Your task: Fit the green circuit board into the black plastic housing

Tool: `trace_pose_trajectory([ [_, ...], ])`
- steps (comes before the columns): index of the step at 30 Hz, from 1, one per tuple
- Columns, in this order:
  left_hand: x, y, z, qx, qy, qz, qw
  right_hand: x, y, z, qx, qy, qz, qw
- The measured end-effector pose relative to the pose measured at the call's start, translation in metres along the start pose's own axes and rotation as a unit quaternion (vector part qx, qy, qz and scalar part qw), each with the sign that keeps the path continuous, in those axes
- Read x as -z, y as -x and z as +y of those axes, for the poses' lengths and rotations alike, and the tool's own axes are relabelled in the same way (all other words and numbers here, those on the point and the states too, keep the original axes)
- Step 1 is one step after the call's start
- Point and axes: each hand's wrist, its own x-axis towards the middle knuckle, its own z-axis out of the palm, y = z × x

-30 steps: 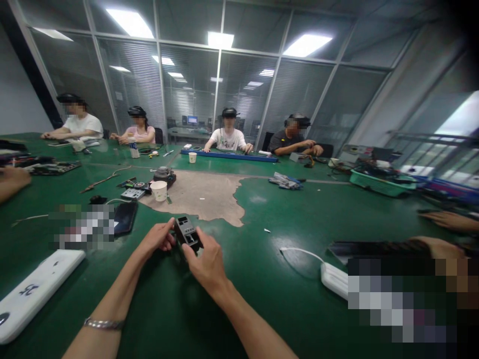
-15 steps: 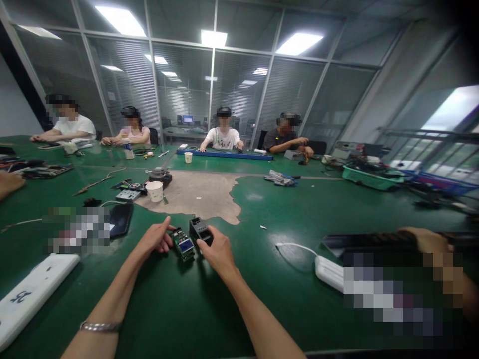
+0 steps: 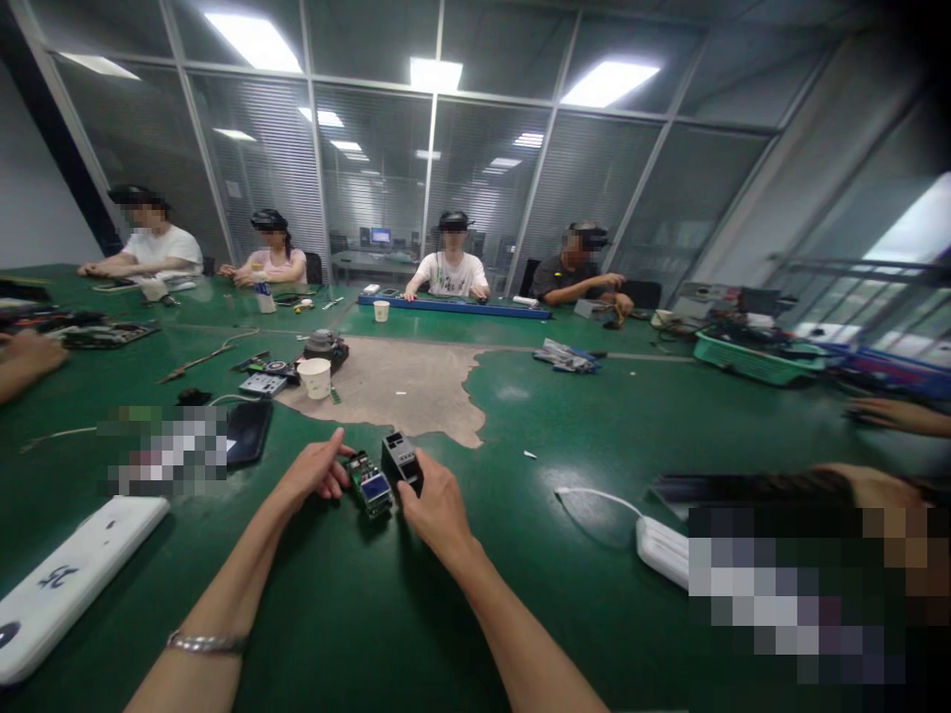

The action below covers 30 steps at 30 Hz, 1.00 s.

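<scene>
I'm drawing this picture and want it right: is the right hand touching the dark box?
Touching. The head view shows the right hand gripping the dark box, with its thumb against the near end.

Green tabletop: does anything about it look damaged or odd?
Yes. The green tabletop has a brownish patch with a ragged edge, as if its surface layer had come away, beyond the left hand and right hand. A small white scrap lies right of the patch.

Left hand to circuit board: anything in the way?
Nothing visible: the left hand is right beside the circuit board. The black case, in the right hand, is on the board's other side.
</scene>
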Motion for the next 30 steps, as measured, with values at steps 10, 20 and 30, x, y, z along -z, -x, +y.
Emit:
trace_pose_trajectory([
  [10, -0.003, 0.005, 0.005, -0.002, 0.013, 0.001, 1.000, 0.009, 0.001, -0.021, 0.065, -0.090, 0.067, 0.992],
  [20, -0.002, 0.002, 0.000, -0.002, 0.027, 0.009, 1.000, -0.005, 0.014, -0.032, 0.119, -0.051, 0.048, 0.990],
  [30, -0.002, -0.001, -0.005, -0.023, 0.036, 0.031, 0.999, -0.013, 0.015, -0.036, 0.144, 0.018, 0.042, 0.989],
])
